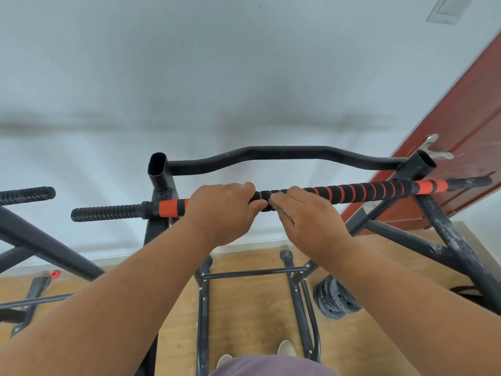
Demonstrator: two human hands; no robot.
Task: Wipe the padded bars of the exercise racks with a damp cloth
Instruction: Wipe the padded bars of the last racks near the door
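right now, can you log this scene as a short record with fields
left hand: grips the padded bar from above
right hand: holds a grey cloth against the bar, close beside the left hand
bar padding: black with orange spiral bands
bar ends: black ribbed grips
behind bar: curved black bar
floor: weight plates at right
right side: red door

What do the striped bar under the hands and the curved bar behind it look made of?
Striped bar: likely soft foam padding, matte, wrapped in black and orange bands with slight ridges. Curved bar: probably painted steel tube, smooth black, faint sheen, bare of padding.
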